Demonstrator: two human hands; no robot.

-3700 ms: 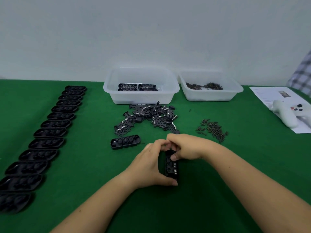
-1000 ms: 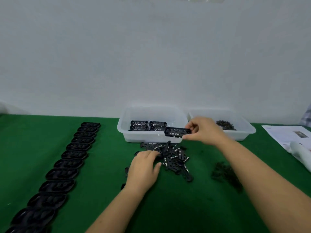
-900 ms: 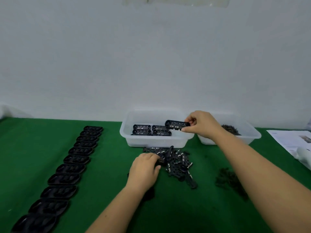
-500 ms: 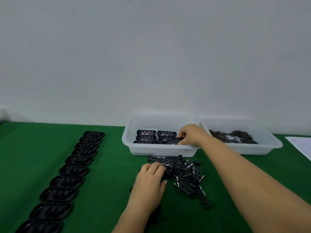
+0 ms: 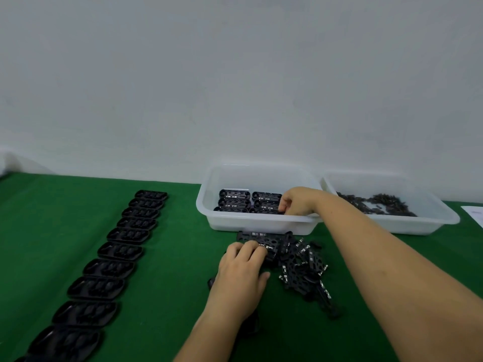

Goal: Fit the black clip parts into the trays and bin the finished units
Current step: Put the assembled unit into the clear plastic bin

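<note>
Half a second ago the right hand (image 5: pixel 298 202) was just reaching the bin's near right corner with the finished unit; now it sits lower inside the bin (image 5: pixel 209 202), knuckles up, fingers (image 5: pixel 283 205) curled down at the near row of units. Whether they still pinch the finished unit (image 5: pixel 265 211) or have let it go, I cannot tell; it lies at their tips, long axis running left to right like its neighbours, in the near right place of a tidy two-wide stack. I judge the binning step all but done.

Nearer, the left hand (image 5: pixel 244 267) rests palm down on the left edge of the pile of clip parts (image 5: pixel 300 262), fingers bent over a part at the pile's far left, apparently gripping it, though the fingertips are hidden. That pile lies just near the bin, on the green worktop (image 5: pixel 170 283), directly between the two forearms; the left hand is already on it, so it is the nearer hand for the next pick, while the right forearm stretches diagonally across to the bin.

Well to the left, a row of empty trays (image 5: pixel 120 250) runs from far to near, each tray's long axis left to right. A second bin (image 5: pixel 431 223) to the right holds small dark pieces, too small to tell apart.
</note>
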